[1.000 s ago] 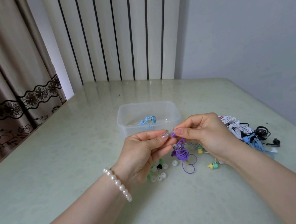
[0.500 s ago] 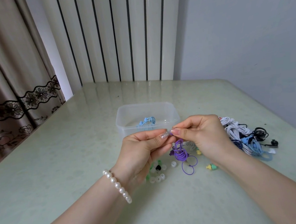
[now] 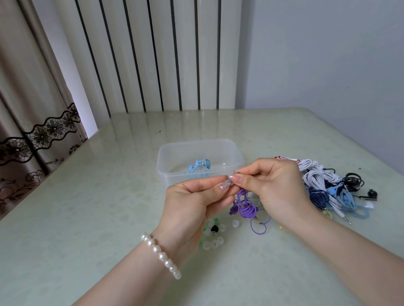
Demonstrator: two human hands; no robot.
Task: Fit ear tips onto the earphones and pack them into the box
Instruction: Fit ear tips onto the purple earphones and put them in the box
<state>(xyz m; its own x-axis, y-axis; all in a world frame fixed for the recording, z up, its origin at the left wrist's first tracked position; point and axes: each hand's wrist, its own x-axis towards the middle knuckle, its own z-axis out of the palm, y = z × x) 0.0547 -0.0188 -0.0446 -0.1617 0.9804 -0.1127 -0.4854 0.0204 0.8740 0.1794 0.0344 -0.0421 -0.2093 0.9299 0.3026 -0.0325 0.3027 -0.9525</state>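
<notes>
Table [image 3: 80,240] carries a clear box [image 3: 170,173] mid-surface, blue earphones [image 3: 199,169] inside; tangled cords [image 3: 324,185] lie toward the right edge. Left hand [image 3: 192,208] and right hand [image 3: 274,190] meet fingertip to fingertip — both pinching the purple earphones [image 3: 245,204], coil dangling — above loose ear tips [image 3: 213,242].

pearl bracelet [image 3: 161,255]; lace-trimmed curtain [image 3: 12,118]

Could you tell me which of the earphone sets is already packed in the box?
The light blue set; it alone lies inside the box.
</notes>
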